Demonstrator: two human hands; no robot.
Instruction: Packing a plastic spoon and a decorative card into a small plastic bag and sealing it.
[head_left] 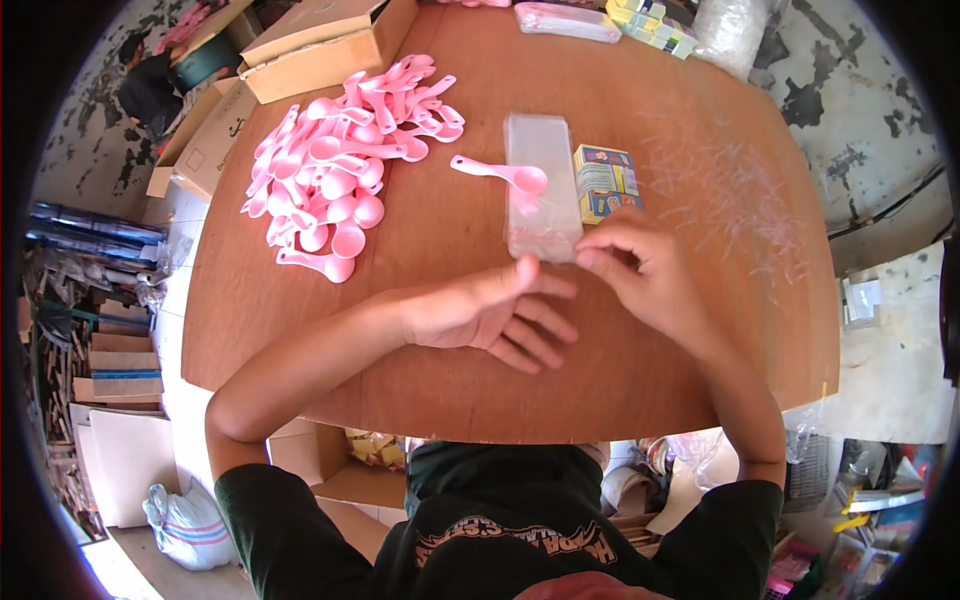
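Note:
My left hand is held palm-up over the table with its fingers spread and nothing in it. Its thumb tip comes close to the lower end of a stack of clear plastic bags. At the lower right corner of those bags, my right hand has thumb and forefinger pinched on the edge of a bag. Across the stack lies a single pink measuring spoon, its handle toward the left. A small stack of printed cards sits right beside the bags. Many pink spoons are heaped to the left.
An open cardboard box stands at the far left of the wooden table. Thin clear plastic strips are scattered on the right. Along the back edge are more packed bags and card bundles. Another person is at the far left.

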